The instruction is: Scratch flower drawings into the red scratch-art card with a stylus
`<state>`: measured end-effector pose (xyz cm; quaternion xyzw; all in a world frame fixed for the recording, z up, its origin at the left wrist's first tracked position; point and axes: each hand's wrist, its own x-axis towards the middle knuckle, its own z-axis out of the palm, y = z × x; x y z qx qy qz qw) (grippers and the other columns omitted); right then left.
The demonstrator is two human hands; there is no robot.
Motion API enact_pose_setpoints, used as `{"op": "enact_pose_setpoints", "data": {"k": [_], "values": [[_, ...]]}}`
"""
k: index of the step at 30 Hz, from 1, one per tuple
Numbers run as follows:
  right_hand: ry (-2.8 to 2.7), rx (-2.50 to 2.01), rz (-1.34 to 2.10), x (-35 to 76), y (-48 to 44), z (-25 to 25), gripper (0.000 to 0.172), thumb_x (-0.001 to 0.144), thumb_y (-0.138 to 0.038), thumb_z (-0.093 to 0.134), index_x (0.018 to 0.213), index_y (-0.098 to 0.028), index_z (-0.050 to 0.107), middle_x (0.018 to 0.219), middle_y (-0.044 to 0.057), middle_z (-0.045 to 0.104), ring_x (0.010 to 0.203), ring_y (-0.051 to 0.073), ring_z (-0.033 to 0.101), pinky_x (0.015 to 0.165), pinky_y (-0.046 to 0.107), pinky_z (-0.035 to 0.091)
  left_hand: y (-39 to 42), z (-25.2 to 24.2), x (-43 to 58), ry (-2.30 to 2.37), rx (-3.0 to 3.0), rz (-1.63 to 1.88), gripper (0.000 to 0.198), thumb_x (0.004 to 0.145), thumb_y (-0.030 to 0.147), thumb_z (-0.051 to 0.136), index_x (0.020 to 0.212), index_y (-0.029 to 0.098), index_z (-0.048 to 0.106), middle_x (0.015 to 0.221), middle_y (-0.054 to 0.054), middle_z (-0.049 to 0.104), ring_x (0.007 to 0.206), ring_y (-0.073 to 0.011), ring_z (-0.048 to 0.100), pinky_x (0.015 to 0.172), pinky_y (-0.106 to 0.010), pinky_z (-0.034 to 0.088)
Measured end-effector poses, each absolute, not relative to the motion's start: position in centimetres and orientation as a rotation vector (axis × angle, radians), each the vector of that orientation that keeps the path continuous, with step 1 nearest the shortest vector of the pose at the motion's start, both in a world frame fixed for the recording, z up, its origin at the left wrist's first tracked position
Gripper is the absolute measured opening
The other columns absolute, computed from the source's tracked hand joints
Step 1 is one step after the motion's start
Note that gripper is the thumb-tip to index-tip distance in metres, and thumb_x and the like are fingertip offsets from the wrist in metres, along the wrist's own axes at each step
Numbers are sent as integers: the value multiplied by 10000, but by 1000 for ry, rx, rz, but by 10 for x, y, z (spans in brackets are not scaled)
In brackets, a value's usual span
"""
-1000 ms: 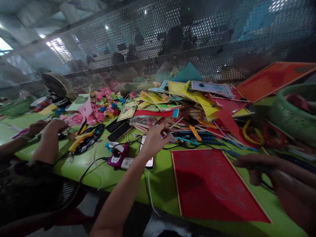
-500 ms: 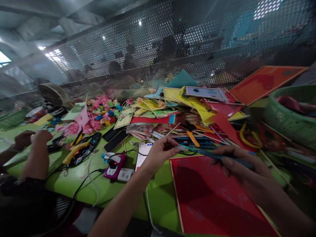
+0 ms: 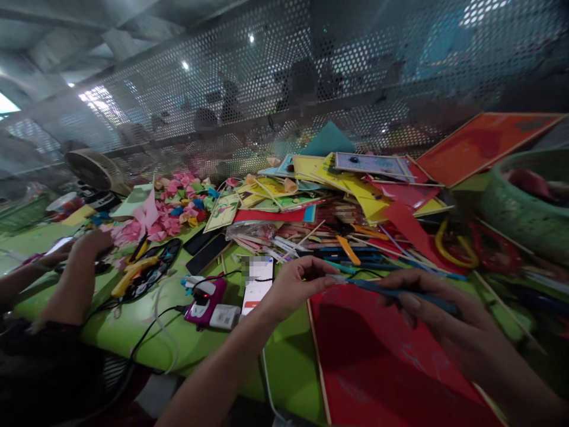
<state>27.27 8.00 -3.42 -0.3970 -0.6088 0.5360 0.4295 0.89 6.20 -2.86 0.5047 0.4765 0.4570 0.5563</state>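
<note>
My right hand (image 3: 438,302) grips a slim blue pen (image 3: 371,285) between thumb and fingers, its tip pointing left. My left hand (image 3: 306,283) pinches a small translucent cap (image 3: 338,279) at that tip; cap and pen appear to meet. Both hands hover over a red panel (image 3: 377,350) with pale wooden edging and faint pale drawn lines, lying on the green table. A shadow covers part of the panel.
Behind the panel lie pens, sticks and an orange-handled cutter (image 3: 348,250). A lit phone (image 3: 258,284) and a purple power adapter (image 3: 204,302) with cables sit left. A green basin (image 3: 528,196) stands right. Another person's arm (image 3: 73,273) reaches in at far left.
My left hand has moved slightly right, bringing the cap against the pen's tip. The right hand has hardly moved. At far left the other person's hands have shifted, and a lit screen shows there.
</note>
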Motion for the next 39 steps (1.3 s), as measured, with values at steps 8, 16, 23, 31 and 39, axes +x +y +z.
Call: {"op": "enact_pose_setpoints", "data": {"k": [8, 16, 23, 31, 39], "values": [[-1553, -958, 1386, 271, 77, -39, 297, 868, -473, 781, 1033, -230, 822, 870, 83, 764, 679, 185, 675, 534, 236, 564, 59, -29, 11, 1049, 1220, 1062, 422, 746, 515, 882, 947, 162, 769, 901, -55, 750, 802, -122, 644, 767, -244, 476], [-1708, -917, 1330, 272, 72, -37, 220, 938, -450, 708, 1039, -283, 810, 909, 63, 765, 736, 191, 683, 571, 232, 560, 58, -31, 15, 961, 1182, 1051, 462, 760, 553, 860, 947, 147, 747, 879, -86, 770, 824, -166, 717, 805, -285, 532], [-1698, -856, 1325, 269, 68, -34, 149, 950, -442, 688, 993, -352, 798, 836, 20, 735, 698, 179, 675, 607, 232, 575, 56, -33, 16, 961, 1124, 1032, 521, 708, 592, 882, 907, 131, 744, 805, -69, 751, 740, -133, 693, 744, -250, 509], [-1541, -773, 1498, 268, 66, -40, 180, 944, -463, 665, 939, -343, 799, 781, 34, 713, 653, 198, 672, 568, 269, 561, 48, -28, 23, 1022, 1129, 971, 510, 736, 598, 859, 884, 122, 751, 753, -56, 730, 660, -101, 608, 659, -225, 441], [-1309, -1119, 1182, 287, 93, -22, 297, 571, -541, 939, 652, -288, 808, 658, 47, 653, 570, 169, 549, 452, 235, 432, 43, -24, 25, 1123, 1388, 975, 540, 839, 610, 765, 1125, 168, 646, 723, 43, 577, 631, -89, 518, 587, -221, 364]]}}
